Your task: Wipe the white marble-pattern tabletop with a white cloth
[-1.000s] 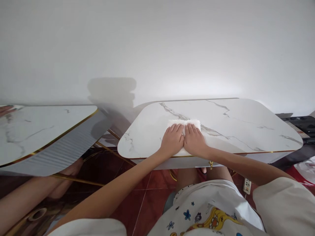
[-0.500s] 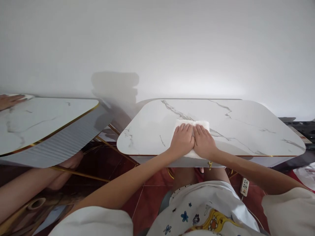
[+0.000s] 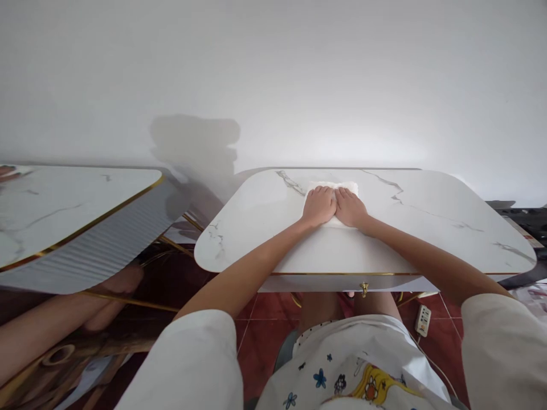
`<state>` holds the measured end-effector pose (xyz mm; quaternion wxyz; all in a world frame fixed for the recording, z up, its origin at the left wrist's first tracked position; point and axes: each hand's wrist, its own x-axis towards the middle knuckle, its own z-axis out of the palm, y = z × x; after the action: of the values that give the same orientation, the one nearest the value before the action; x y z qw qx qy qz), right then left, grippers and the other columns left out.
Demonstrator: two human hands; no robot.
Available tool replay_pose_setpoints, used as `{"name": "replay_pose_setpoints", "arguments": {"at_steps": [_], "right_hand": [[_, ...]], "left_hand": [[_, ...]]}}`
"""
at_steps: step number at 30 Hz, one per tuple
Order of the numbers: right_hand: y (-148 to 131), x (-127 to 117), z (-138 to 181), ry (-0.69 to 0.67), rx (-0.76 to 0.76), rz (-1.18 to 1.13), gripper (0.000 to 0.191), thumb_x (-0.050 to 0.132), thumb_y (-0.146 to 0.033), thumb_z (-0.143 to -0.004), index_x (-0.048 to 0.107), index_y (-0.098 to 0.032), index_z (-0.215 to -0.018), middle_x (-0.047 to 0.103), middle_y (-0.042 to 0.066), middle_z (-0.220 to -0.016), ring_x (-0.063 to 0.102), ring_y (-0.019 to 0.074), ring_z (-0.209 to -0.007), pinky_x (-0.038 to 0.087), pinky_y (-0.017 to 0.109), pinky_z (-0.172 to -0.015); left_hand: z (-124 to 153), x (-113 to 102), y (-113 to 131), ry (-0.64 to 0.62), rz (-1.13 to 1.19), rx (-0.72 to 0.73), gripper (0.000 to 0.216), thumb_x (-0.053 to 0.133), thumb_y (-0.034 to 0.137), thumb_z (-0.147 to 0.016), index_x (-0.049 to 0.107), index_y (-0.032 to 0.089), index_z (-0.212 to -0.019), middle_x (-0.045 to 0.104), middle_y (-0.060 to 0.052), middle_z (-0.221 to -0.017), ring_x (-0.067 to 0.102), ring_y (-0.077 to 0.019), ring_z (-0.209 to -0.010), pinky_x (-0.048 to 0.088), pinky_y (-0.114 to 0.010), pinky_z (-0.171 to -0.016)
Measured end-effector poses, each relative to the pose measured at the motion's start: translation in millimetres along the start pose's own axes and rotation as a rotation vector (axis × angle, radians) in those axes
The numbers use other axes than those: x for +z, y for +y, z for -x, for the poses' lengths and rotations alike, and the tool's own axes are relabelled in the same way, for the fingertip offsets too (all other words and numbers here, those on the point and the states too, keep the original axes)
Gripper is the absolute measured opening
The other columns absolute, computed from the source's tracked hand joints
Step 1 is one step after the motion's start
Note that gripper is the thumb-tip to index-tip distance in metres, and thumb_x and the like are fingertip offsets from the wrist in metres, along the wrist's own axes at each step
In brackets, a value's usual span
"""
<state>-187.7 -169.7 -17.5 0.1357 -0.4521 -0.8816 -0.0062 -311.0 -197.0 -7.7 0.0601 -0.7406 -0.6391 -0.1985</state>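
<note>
A white cloth (image 3: 335, 224) lies on the white marbled tabletop (image 3: 239, 228), left of its middle and towards the back. My left hand (image 3: 319, 205) presses on the cloth's left half, fingers close together and slightly bent. On the other half, my right hand (image 3: 349, 206) bears down in the same way. The two hands meet at the thumbs. Both forearms reach forward over the table's front edge. A strip of cloth shows beyond the fingertips, while the palms cover most of the rest.
Another marbled table (image 3: 85, 193) with gold trim stands to the left, with a co-worker's hand (image 3: 7, 171) at its far edge. A brass knob (image 3: 364, 288) juts from my table's front. A power strip (image 3: 423, 320) lies on the red floor. Behind runs a white wall (image 3: 273, 85).
Both my hands have slid the cloth forward, away from me, from near the front edge towards the wall. The co-worker's hand shows less at the left border.
</note>
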Motion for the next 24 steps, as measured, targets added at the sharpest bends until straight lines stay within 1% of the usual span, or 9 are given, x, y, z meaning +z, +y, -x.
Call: {"name": "replay_pose_setpoints", "arguments": {"at_steps": [5,9,13,19,24], "right_hand": [[15.6,3.0,-28.4,-0.016,0.030,-0.009,0.057,0.026,-0.022,-0.097,0.039,0.001,-0.147,0.041,0.019,-0.154,0.035,0.0294,-0.143,0.029,0.041,-0.115],[26.3,7.3,-50.2,-0.002,0.059,-0.005,0.056,0.026,-0.022,-0.097,0.040,0.000,-0.146,0.041,0.019,-0.154,0.036,0.0290,-0.143,0.030,0.041,-0.114],[35.4,11.3,-70.7,0.008,0.066,0.003,0.056,0.027,-0.022,-0.096,0.041,0.000,-0.146,0.041,0.019,-0.154,0.036,0.0282,-0.143,0.028,0.039,-0.116],[47.4,14.6,-98.0,-0.020,0.089,-0.025,0.058,0.026,-0.023,-0.096,0.038,0.000,-0.148,0.038,0.017,-0.156,0.032,0.0279,-0.145,0.025,0.038,-0.117],[55.4,17.4,-115.7,-0.020,0.103,-0.019,0.058,0.025,-0.023,-0.096,0.037,-0.001,-0.148,0.037,0.016,-0.157,0.032,0.0270,-0.145,0.026,0.039,-0.117]], "left_hand": [[-29.7,10.7,-8.4,0.009,0.010,0.003,0.031,0.038,0.016,-0.091,0.062,0.018,-0.111,0.066,-0.011,-0.121,0.054,-0.0265,-0.120,0.041,-0.042,-0.104],[-52.5,18.7,-16.6,0.007,0.024,0.002,0.032,0.038,0.014,-0.090,0.062,0.019,-0.111,0.066,-0.011,-0.122,0.054,-0.0261,-0.121,0.040,-0.041,-0.104],[-73.2,26.1,-25.5,0.020,0.026,0.006,0.034,0.038,0.013,-0.089,0.062,0.019,-0.112,0.065,-0.011,-0.123,0.053,-0.0258,-0.122,0.040,-0.040,-0.104],[-100.2,35.8,-36.5,0.023,0.037,-0.008,0.036,0.038,0.014,-0.088,0.062,0.018,-0.115,0.065,-0.011,-0.125,0.053,-0.0267,-0.122,0.040,-0.041,-0.105],[-118.2,42.2,-44.0,0.023,0.045,-0.021,0.038,0.036,0.014,-0.089,0.062,0.020,-0.117,0.065,-0.009,-0.126,0.053,-0.0257,-0.122,0.039,-0.041,-0.106]]}}
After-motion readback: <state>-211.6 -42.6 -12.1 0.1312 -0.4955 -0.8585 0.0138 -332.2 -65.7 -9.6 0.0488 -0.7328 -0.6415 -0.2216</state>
